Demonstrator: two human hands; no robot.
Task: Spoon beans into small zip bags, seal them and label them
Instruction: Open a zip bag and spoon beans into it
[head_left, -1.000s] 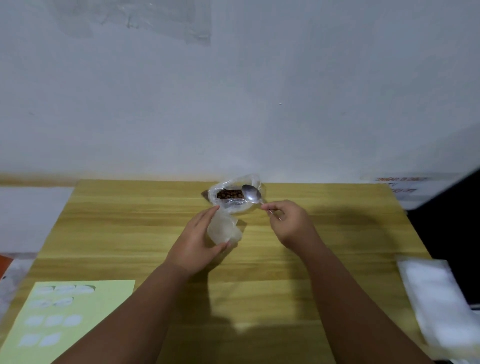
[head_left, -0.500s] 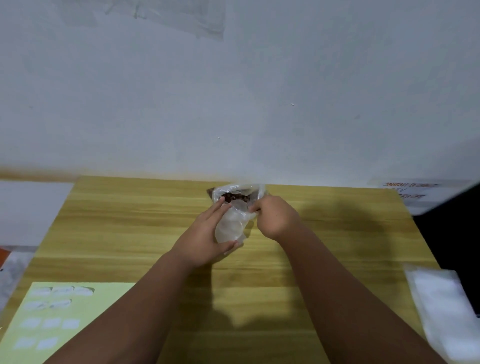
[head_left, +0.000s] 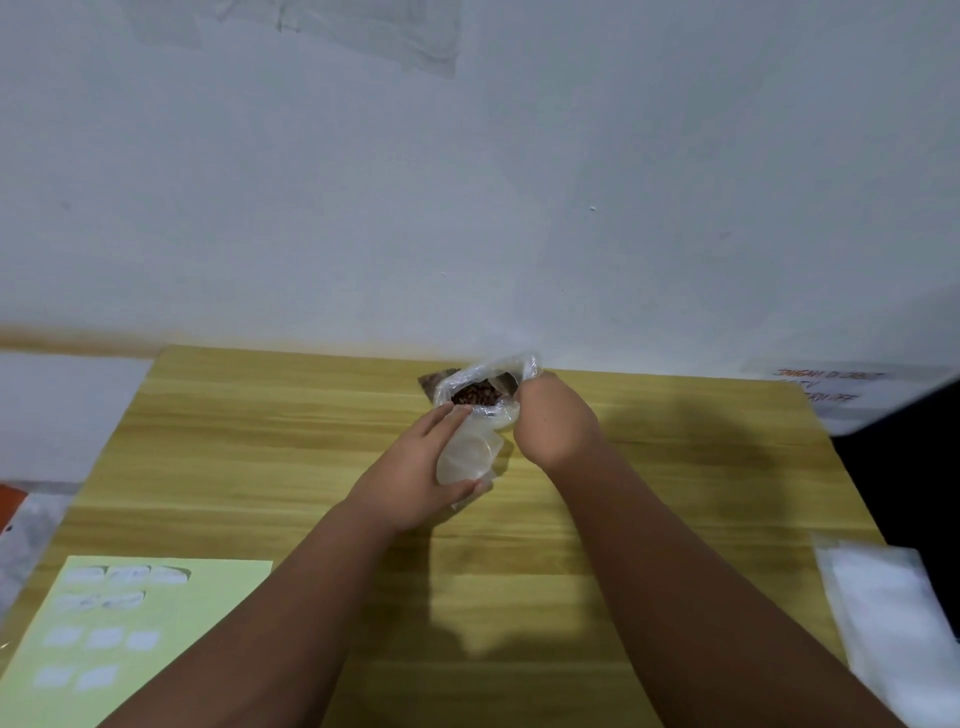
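At table's (head_left: 260, 415) far edge, left hand (head_left: 410, 483) grasps zip bag (head_left: 467, 452); right hand's (head_left: 556, 421) grip unclear.

Person: two arms in view, head camera.

- Left forearm (head_left: 270, 623): bare from the lower frame edge to the wrist. It is broad at the bottom and tapers evenly.
- Left hand (head_left: 415, 483): bare. The fingers are smooth in outline, and one thumbnail shows with its detail blurred.
- Right forearm (head_left: 675, 571): bare along its whole visible length. It is the wider of the two in frame and narrows to the wrist.
- Right hand (head_left: 556, 421): bare. Only its rounded back shows, and the fingers are hidden.
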